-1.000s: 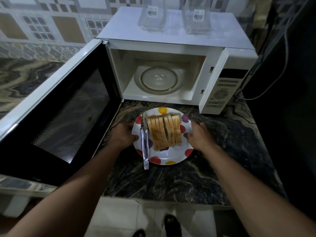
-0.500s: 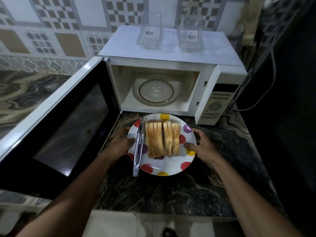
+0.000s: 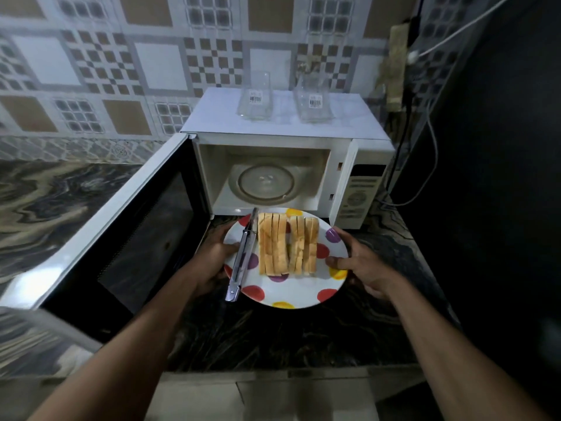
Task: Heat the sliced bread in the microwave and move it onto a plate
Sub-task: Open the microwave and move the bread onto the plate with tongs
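Observation:
A white plate (image 3: 303, 294) with coloured dots is held above the dark marble counter, just in front of the open microwave (image 3: 282, 132). Several bread slices (image 3: 287, 247) stand in a row on it, and metal tongs (image 3: 243, 256) lie along its left side. My left hand (image 3: 212, 256) grips the plate's left rim and my right hand (image 3: 361, 268) grips its right rim. The microwave cavity holds only the glass turntable (image 3: 264, 186).
The microwave door (image 3: 121, 226) swings out wide to the left, close by my left arm. Two clear glass containers (image 3: 255, 98) (image 3: 314, 98) stand on the microwave top. Its control panel (image 3: 358, 196) is at the right, with cables and a dark wall beyond.
Both hands have lifted the plate with bread and tongs off the counter and carried it toward the microwave opening. The view has tilted up, showing more wall.

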`<state>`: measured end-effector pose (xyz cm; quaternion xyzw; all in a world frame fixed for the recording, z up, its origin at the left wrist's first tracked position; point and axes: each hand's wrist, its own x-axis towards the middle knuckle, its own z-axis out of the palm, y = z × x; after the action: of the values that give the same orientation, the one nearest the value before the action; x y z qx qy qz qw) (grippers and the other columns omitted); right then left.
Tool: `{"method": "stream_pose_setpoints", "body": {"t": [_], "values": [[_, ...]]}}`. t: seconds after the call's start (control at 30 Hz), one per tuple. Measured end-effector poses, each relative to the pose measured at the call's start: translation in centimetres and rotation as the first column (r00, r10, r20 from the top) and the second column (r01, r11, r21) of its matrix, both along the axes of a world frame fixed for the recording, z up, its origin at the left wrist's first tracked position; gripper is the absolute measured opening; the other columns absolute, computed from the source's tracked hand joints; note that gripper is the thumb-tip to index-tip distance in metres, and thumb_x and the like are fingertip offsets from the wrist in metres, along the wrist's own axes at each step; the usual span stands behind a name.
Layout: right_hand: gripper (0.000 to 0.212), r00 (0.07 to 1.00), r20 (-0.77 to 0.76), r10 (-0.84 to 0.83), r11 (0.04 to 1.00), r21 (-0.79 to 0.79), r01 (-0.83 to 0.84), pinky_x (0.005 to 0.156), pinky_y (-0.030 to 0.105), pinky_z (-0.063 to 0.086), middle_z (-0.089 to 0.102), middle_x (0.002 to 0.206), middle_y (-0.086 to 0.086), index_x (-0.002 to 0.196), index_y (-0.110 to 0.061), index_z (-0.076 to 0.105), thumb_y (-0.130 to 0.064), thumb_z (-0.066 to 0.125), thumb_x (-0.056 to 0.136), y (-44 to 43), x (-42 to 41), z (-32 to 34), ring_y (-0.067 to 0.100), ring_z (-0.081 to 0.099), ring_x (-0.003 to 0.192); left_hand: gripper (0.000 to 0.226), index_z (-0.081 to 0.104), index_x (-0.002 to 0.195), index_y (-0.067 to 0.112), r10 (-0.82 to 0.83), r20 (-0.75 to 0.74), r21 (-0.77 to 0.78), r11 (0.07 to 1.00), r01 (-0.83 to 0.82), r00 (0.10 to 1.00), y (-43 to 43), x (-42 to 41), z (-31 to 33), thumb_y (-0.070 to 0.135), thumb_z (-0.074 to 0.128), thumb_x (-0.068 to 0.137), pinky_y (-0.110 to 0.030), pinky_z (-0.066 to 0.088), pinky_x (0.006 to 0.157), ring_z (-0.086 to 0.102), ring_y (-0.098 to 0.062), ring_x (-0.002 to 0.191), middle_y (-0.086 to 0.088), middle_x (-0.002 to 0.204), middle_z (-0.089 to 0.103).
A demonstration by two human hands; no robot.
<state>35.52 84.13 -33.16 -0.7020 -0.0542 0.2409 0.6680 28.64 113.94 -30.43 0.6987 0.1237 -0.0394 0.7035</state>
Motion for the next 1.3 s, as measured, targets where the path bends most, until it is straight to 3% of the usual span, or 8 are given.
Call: {"method": "stream_pose_setpoints", "body": {"t": [0.17,0.3,0.43,0.67,0.93,1.1,1.2,1.3], "values": [[0.079,0.999,0.03,0.017,1.0,0.013,-0.017,0.091,0.037,0.057,0.067,0.125,0.012,0.148,-0.018,0.041,0.008,0.072,0.081,0.1,-2.0,1.2,0.028,0.066,0.112,0.044,0.062,0.104,0.028,-0.019,-0.022,-0.026,0.999,0.019,1.0,-0.4,-1.8,1.1,-0.012,0.046,0.094,-0.024,0.052,0.043,0.07,-0.016,0.055,-0.001,0.073,0.075],[0.077,0.999,0.047,0.02,1.0,0.014,-0.021,0.086,0.032,0.057,0.067,0.123,0.011,0.147,-0.019,0.041,0.007,0.071,0.081,0.2,-3.6,1.8,0.024,0.068,0.108,0.054,0.056,0.135,0.023,-0.01,-0.011,-0.084,0.996,0.009,1.0,-0.3,-3.4,1.6,-0.01,0.048,0.093,-0.032,0.058,0.057,0.074,-0.029,0.08,-0.014,0.111,0.073],[0.081,0.998,0.061,0.028,1.0,0.013,-0.029,0.083,0.03,0.057,0.067,0.124,0.008,0.15,-0.023,0.038,0.0,0.074,0.081,-0.1,-5.3,2.8,0.022,0.068,0.107,0.055,0.055,0.131,0.025,0.014,-0.043,-0.176,0.984,-0.022,0.999,-0.4,-5.3,2.8,-0.013,0.04,0.094,-0.03,0.058,0.051,0.073,-0.026,0.069,-0.018,0.105,0.071],[0.059,0.99,0.119,0.072,0.996,0.036,-0.076,0.067,0.023,0.057,0.073,0.104,0.003,0.132,-0.027,0.051,0.006,0.067,0.086,-1.8,-8.7,5.0,0.013,0.073,0.085,0.058,0.052,0.139,0.024,0.041,-0.054,-0.208,0.977,-0.051,0.998,-1.8,-9.3,4.0,-0.009,0.042,0.094,-0.04,0.06,0.065,0.072,-0.035,0.087,-0.022,0.122,0.066],[0.07,0.984,0.109,0.143,0.983,0.099,-0.153,0.092,0.047,0.055,0.069,0.123,0.01,0.139,-0.025,0.051,-0.002,0.076,0.079,-4.6,-14.3,6.6,0.035,0.063,0.115,0.063,0.057,0.136,0.026,0.104,0.001,-0.222,0.97,-0.101,0.995,-5.3,-17.0,5.9,-0.014,0.047,0.089,-0.046,0.061,0.076,0.07,-0.038,0.095,-0.018,0.118,0.07],[0.073,0.964,0.106,0.243,0.96,0.119,-0.255,0.097,0.053,0.051,0.065,0.129,0.011,0.146,-0.026,0.042,0.004,0.068,0.084,-5.2,-18.3,8.1,0.035,0.063,0.115,0.061,0.058,0.133,0.026,0.158,0.006,-0.229,0.961,-0.153,0.987,-6.7,-22.8,7.7,-0.016,0.043,0.091,-0.035,0.059,0.053,0.073,-0.029,0.074,-0.016,0.114,0.069],[0.068,0.952,0.107,0.287,0.951,0.087,-0.297,0.076,0.044,0.058,0.065,0.127,0.015,0.144,-0.027,0.042,0.003,0.067,0.088,-4.6,-20.9,8.8,0.035,0.067,0.103,0.065,0.056,0.136,0.03,0.163,-0.006,-0.227,0.961,-0.16,0.987,-6.4,-26.3,8.1,-0.015,0.042,0.09,-0.04,0.06,0.057,0.073,-0.036,0.08,-0.021,0.121,0.067],[0.073,0.927,0.095,0.363,0.925,0.084,-0.371,0.065,0.038,0.042,0.061,0.126,0.024,0.142,-0.032,0.042,-0.009,0.076,0.082,-3.5,-23.0,8.9,0.05,0.061,0.091,0.063,0.052,0.137,0.031,0.203,-0.013,-0.22,0.955,-0.201,0.979,-5.7,-29.9,8.5,-0.013,0.04,0.094,-0.039,0.059,0.052,0.072,-0.034,0.078,-0.022,0.12,0.064]]}}
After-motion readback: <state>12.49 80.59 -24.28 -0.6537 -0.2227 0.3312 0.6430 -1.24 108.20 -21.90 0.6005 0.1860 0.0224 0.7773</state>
